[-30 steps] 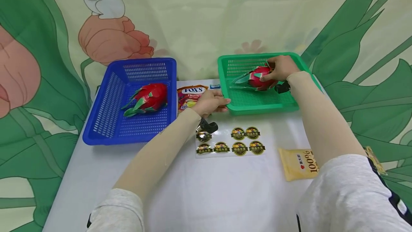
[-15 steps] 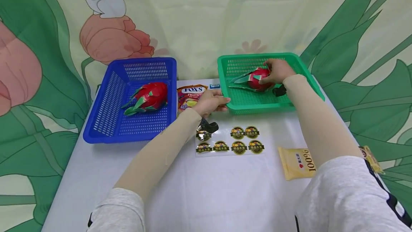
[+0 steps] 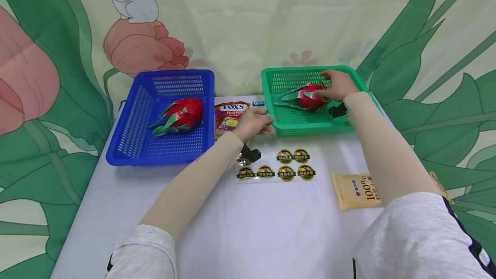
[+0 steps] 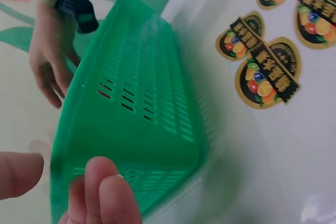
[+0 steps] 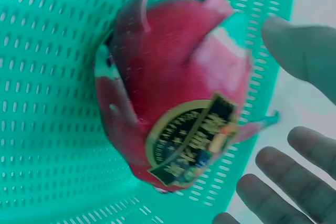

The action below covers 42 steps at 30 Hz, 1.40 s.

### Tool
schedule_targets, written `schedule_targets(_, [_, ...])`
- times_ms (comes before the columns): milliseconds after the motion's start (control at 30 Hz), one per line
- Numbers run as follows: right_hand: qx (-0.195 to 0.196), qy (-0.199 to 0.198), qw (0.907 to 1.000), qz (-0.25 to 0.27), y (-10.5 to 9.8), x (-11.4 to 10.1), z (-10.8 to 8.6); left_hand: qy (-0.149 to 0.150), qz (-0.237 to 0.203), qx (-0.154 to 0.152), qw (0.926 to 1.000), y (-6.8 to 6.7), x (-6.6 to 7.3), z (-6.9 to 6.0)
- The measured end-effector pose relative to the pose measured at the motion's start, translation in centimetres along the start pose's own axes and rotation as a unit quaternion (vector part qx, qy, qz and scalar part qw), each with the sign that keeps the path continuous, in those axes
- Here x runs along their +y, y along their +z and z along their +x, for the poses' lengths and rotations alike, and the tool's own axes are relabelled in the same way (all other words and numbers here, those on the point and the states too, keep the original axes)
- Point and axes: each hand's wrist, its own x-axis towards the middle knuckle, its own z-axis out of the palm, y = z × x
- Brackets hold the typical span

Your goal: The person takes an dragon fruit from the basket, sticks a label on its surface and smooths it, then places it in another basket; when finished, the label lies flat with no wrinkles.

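Note:
A dragon fruit (image 3: 310,97) lies in the green basket (image 3: 317,127). In the right wrist view, a round black-and-gold sticker (image 5: 191,142) is on the fruit's red skin. My right hand (image 3: 339,84) is just beside the fruit, its fingers and thumb spread apart from it. My left hand (image 3: 253,125) is by the basket's left front corner. The left wrist view has the thumb and the fingertips (image 4: 118,198) on either side of the rim (image 4: 58,150), not pinching it; whether a fingertip touches the wall cannot be told.
A blue basket (image 3: 155,158) with another dragon fruit (image 3: 184,115) stands left. Between the baskets lies a FOX'S candy bag (image 3: 228,117), partly behind my left hand. A sticker sheet (image 3: 277,175) lies in front. A yellow packet (image 3: 354,190) is at right, partly under my right arm.
My right hand has let go of the dragon fruit, and its fingers have spread away. The left hand has shifted very slightly left at the green basket's corner. The head view has tilted a little.

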Motion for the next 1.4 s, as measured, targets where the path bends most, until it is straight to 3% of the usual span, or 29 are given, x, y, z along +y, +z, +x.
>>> schedule_targets(167, [0.060,-0.028,0.9976,0.024,-1.3,-0.5,-1.4,0.015,0.021,0.029,0.9993,-0.3,-0.1,-0.9])
schedule_targets(267, [0.097,-0.035,0.9939,0.038,-2.0,-0.3,-3.3,0.032,0.018,-0.004,0.9993,-0.3,-0.3,-2.0])
schedule_targets(400, [0.139,-0.039,0.9886,0.044,-2.0,0.2,-5.9,0.033,0.014,-0.058,0.9977,-0.8,-1.4,-4.1])
schedule_targets(500, [0.155,-0.051,0.9856,0.044,-1.2,0.2,-7.2,0.031,0.005,-0.059,0.9977,-2.3,-3.1,-5.9])
schedule_targets(700, [0.167,-0.111,0.9787,0.041,0.9,-1.8,-7.6,0.037,-0.031,-0.018,0.9987,-7.0,-7.0,-9.5])
schedule_targets(800, [0.155,-0.139,0.9770,0.047,1.8,-3.5,-6.8,0.031,-0.105,0.013,0.9939,-9.2,-8.0,-10.9])
schedule_targets(900, [0.125,-0.154,0.9786,0.055,2.7,-5.7,-5.5,0.036,-0.181,0.050,0.9815,-10.9,-8.5,-11.9])
schedule_targets(1033, [0.075,-0.172,0.9813,0.043,4.1,-9.5,-2.9,0.046,-0.216,0.075,0.9724,-12.2,-8.5,-12.5])
schedule_targets(1167, [0.025,-0.192,0.9806,0.027,5.8,-13.8,-0.3,0.039,-0.224,0.080,0.9705,-12.0,-8.7,-12.7])
schedule_targets(1400, [-0.032,-0.251,0.9674,0.016,9.0,-19.9,2.7,0.030,-0.249,0.088,0.9639,-10.0,-9.3,-13.0])
